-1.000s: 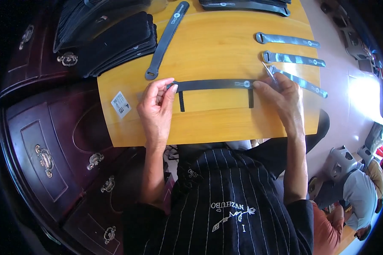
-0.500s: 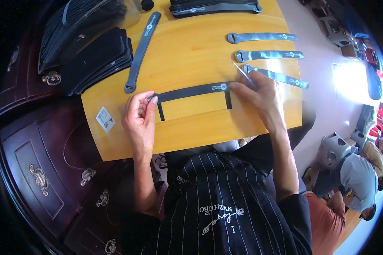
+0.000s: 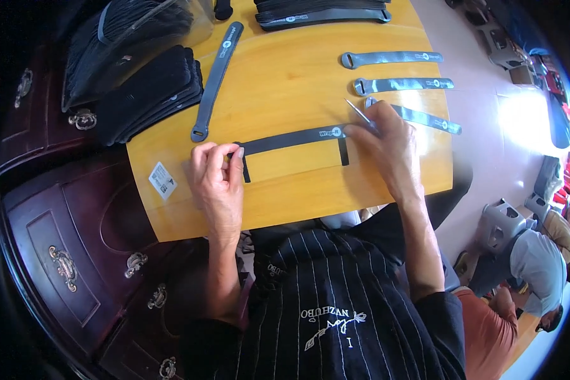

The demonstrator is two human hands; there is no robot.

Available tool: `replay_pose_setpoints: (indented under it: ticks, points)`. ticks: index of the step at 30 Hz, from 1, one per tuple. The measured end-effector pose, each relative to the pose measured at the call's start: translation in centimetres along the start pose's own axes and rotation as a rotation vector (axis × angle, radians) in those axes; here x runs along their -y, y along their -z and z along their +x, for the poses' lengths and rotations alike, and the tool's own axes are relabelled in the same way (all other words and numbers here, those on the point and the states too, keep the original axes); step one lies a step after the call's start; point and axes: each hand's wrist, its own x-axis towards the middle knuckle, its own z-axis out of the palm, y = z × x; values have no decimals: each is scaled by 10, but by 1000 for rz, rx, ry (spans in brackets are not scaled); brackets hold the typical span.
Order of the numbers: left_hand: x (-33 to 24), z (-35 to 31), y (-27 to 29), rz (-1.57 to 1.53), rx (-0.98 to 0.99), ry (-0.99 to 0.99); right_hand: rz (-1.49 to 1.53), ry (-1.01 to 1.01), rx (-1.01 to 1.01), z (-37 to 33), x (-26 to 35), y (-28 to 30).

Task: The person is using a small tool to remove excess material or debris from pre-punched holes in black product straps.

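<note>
A black strap [image 3: 285,139] with pale printing near its right end lies across the yellow table in front of me. My left hand [image 3: 220,177] is closed at the strap's left end, its thumb and fingertips pinching there and hiding that tip. At the other end, my right hand [image 3: 386,139] rests with its thumb on the strap. A thin, pointed metallic tool [image 3: 359,113] juts out of the right hand's fingers, pointing up and left; its kind is not clear. Two short black strips [image 3: 344,152] run down from the strap on the tabletop.
Three grey straps with slotted ends [image 3: 399,57] lie at the far right; another [image 3: 218,76] lies at the left. Stacked black straps [image 3: 323,18] sit at the back. Black pads [image 3: 155,95] and a clear bin [image 3: 126,50] stand left, near a white label [image 3: 162,180].
My left hand has shifted slightly right, and its fingers curl further over the strap's end. The right hand keeps its place with the tool. The whole view has moved a little.
</note>
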Motion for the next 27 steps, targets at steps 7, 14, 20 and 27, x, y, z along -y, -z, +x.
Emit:
replay_pose_setpoints:
  ticks: [7,14,20,27]
  points:
    - [4,-2,3,3,37,-5,-95,28,39,-1,2,4]
    - [-19,0,5,237,-77,-288,-234,137,-206,-2,-16,56]
    - [-73,-2,-50,-86,216,-504,-377,111,-228,1,-48,64]
    - [-82,1,-78,-7,275,-523,-325,143,-291,-4,-56,70]
